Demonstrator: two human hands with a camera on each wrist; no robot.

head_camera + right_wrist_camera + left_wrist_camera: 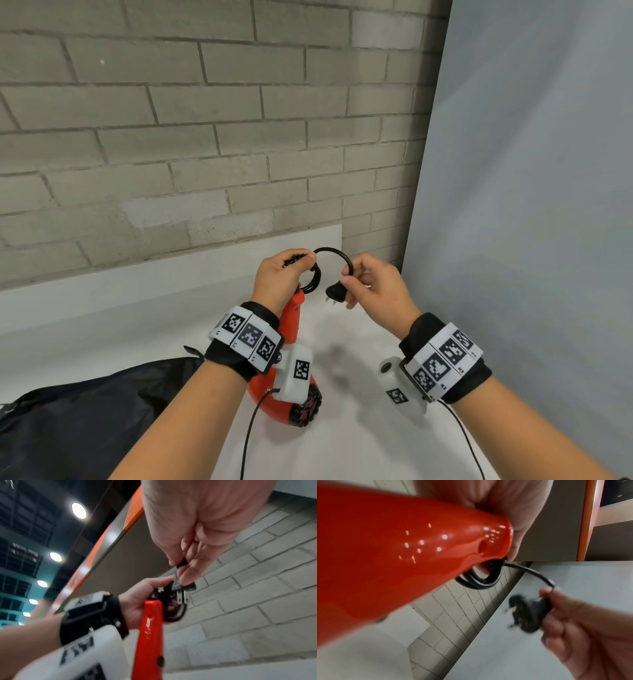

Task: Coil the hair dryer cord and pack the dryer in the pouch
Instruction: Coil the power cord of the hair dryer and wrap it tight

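Where the bench (pixel 359 445) comes nearest the camera, a dark pouch (pixel 85 411) lies slack at the near left, its fabric rumpled and one edge reaching toward the left forearm. Just right of it hangs the red hair dryer (pixel 274 397), its rounded body and dark grille low over the white surface; whether it touches the bench cannot be told. Its handle rises away from the camera, up into the left hand (pixel 277 277). Both wrists carry black straps with white marker blocks, and a thin black wire trails back from each one.

Farther out, the left hand has its fingers curled round a bundle of small loops of the black cord (pixel 330 251) at the end of the handle, thumb pressed on top. In the left wrist view the loops sit bunched right at the handle's tip. From that bundle one free arc of cord curves up and over to the right hand (pixel 376 291), which is beside the left, a small gap between them. The right hand pinches the cord just behind the plug (pixel 334 293) between thumb and fingers; in the right wrist view the plug's metal prongs point down toward the coil and nearly touch it.

Beyond the hands, a low white ledge (pixel 171 270) runs along the bench's far edge under a grey brick wall (pixel 205 137), and a plain pale panel (pixel 531 171) stands at the right.
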